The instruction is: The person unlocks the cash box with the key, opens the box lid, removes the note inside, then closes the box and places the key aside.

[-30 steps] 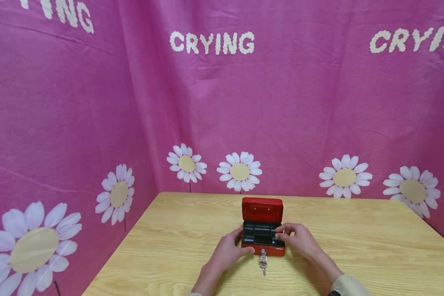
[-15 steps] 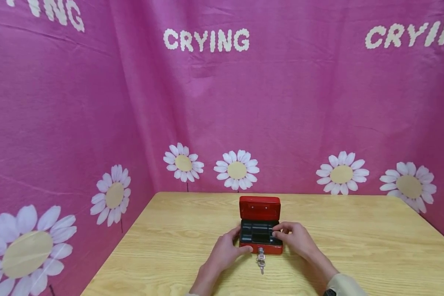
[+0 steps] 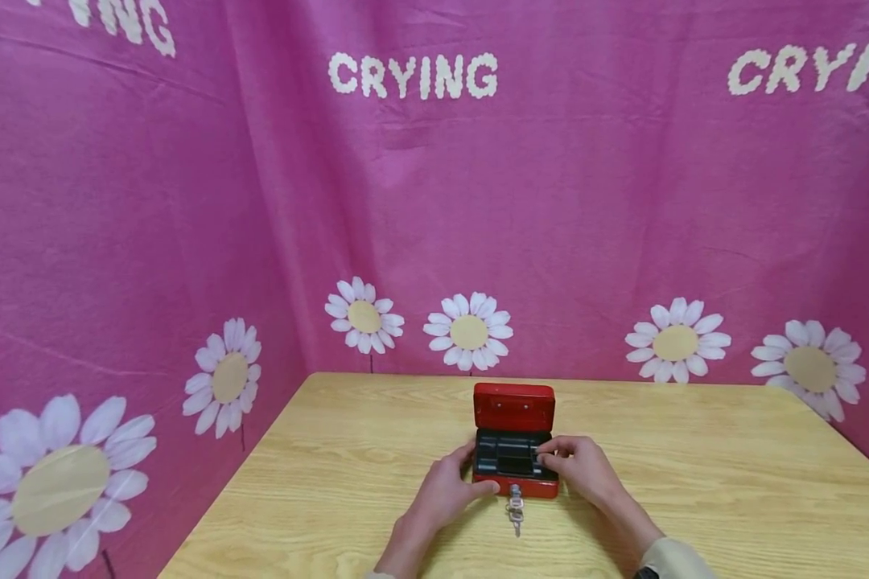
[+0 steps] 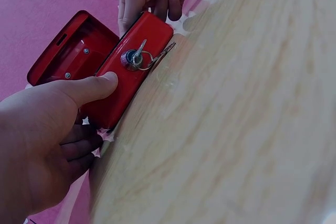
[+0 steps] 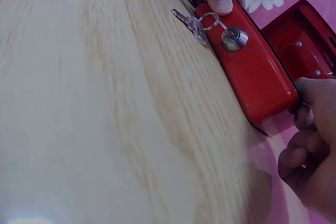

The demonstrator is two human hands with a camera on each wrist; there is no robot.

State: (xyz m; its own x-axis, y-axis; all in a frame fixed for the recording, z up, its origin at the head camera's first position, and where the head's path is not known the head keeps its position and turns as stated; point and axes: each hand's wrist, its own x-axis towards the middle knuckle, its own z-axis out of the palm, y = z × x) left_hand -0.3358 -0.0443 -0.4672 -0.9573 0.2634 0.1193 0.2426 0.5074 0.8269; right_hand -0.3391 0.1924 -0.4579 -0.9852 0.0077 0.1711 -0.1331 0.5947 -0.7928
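Nearest, at the lower edge of the head view, a pale sleeve (image 3: 677,556) covers the right forearm. Beyond it, one of two keys (image 3: 516,520) stands in the lock (image 4: 134,59) while the other hangs from the ring, so the unlocking looks done. The left hand (image 3: 445,489) grips the left front corner of the red cash box (image 3: 539,488), thumb pressed on the front wall, fingers round the left side; this steadying seems well in place. The right hand (image 3: 590,470) is at the right side, thumb and forefinger drawn close together over the edge of the black tray (image 3: 487,457), its other fingers curled in the right wrist view; whether the fingertips pinch the tray or some small piece, I cannot tell. The tray sits inside the box, its compartments facing up, and does not look lifted out, so the work at its right end appears unfinished. Behind it the lid (image 3: 514,408) stands raised, so opening is complete and closing is not yet done. The box rests on the wooden table (image 3: 348,438), towards its far edge, with the pink cloth (image 3: 572,201) hanging behind.
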